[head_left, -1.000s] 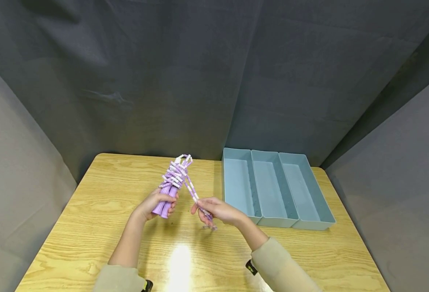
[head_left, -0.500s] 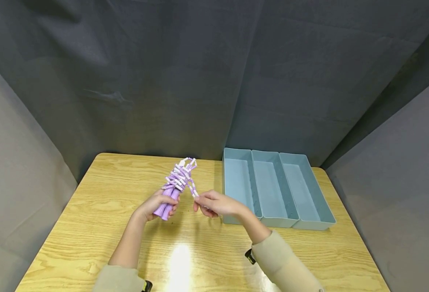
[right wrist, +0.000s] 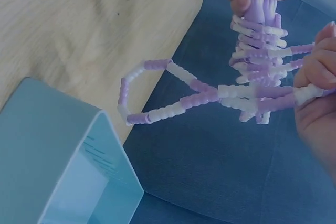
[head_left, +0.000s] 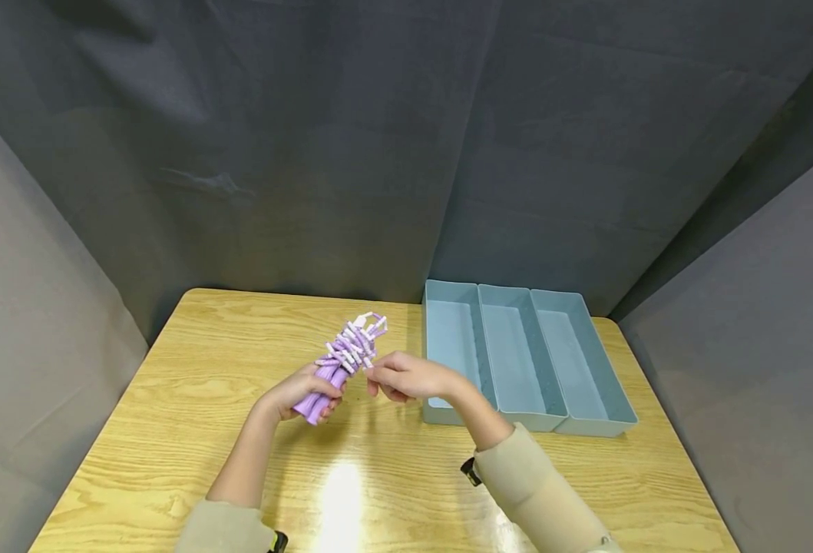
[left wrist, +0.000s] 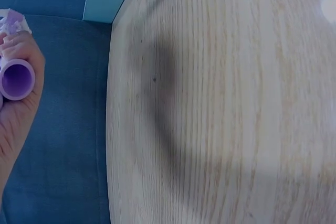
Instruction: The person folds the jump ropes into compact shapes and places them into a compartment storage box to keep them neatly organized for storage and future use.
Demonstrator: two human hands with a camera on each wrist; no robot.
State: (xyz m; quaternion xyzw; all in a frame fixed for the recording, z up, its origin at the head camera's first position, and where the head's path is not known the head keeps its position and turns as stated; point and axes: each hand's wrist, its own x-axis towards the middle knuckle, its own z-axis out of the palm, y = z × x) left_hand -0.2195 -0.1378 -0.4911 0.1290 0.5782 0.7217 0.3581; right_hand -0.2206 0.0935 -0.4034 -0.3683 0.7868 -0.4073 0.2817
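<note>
Skipping rope, purple and white beaded, is bundled up and held above the middle of the wooden table, its top loop pointing toward one o'clock. Left hand wraps round the two purple handles at the bottom, presumably to keep the bundle steady. Right hand, at three o'clock of the bundle, pinches a beaded strand against the coils, which I judge keeps the winding tight. Farther out at three o'clock a light blue tray with three long compartments sits on the table. Dark cloth hangs behind.
</note>
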